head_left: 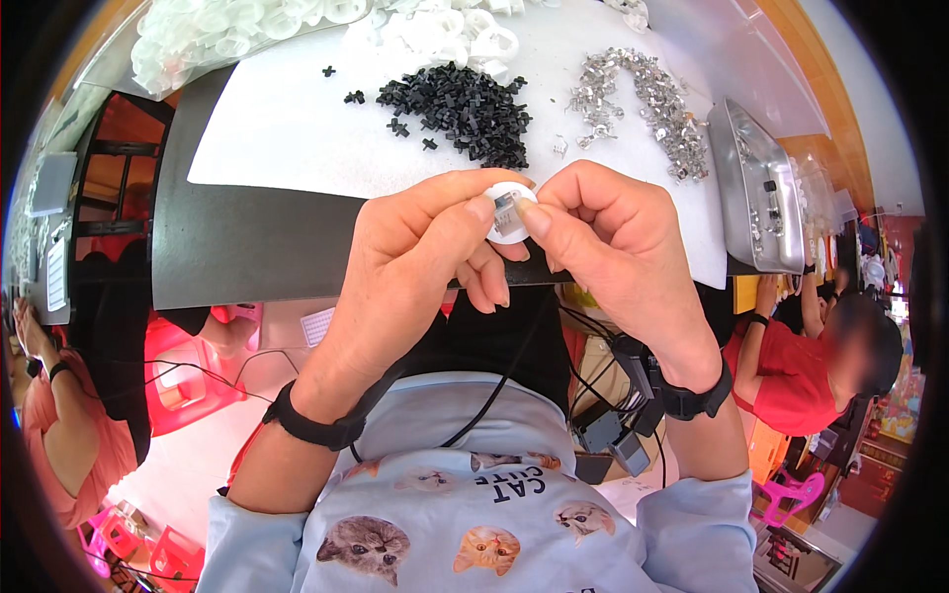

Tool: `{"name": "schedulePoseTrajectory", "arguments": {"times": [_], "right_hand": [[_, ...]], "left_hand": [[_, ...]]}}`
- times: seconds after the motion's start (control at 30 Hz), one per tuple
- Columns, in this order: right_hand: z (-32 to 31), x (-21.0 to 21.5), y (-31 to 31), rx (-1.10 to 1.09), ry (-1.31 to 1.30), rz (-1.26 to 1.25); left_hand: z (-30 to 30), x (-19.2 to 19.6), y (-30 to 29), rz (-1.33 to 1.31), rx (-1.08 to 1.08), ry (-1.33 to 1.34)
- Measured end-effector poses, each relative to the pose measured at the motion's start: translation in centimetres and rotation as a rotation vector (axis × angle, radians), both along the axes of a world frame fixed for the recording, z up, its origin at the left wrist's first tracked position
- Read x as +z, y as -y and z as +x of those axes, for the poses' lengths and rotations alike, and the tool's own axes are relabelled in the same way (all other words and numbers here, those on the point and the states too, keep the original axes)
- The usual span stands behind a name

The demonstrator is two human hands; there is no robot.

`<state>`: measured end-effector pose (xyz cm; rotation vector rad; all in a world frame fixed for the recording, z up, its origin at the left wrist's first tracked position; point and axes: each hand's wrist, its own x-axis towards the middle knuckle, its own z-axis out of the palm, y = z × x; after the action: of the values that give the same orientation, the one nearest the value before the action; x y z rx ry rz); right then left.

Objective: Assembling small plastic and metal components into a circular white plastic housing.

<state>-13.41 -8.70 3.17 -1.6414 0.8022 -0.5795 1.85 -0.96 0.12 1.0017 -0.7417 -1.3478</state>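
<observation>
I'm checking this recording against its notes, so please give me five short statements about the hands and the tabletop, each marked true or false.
1. The left hand pinches a white round piece, with the right hand at its edge. True.
2. The black cross-shaped parts lie on a white sheet. True.
3. The small metal parts lie to the left of the black parts. False: they lie to the right.
4. The metal tray at the right holds nothing. False: a few small parts lie in it.
5. Both wrists are bare. False: a dark band is around each.
</observation>
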Motion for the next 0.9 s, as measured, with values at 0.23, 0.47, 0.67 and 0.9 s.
{"name": "schedulePoseTrajectory", "arguments": {"times": [0.23,0.47,0.67,0.9], "right_hand": [[-0.38,-0.29,-0.05,0.016,0.005,0.032],[-0.49,-0.48,-0.09,0.013,-0.01,0.022],[-0.62,-0.58,-0.27,0.014,-0.034,0.036],[-0.65,-0.26,-0.53,0.016,-0.029,0.06]], "left_hand": [[-0.2,-0.08,-0.18,-0.011,-0.004,0.056],[-0.34,0.11,-0.25,-0.027,-0.005,0.222],[-0.14,0.11,-0.08,-0.031,-0.016,0.268],[-0.37,0.18,0.17,-0.026,0.028,0.25]]}}
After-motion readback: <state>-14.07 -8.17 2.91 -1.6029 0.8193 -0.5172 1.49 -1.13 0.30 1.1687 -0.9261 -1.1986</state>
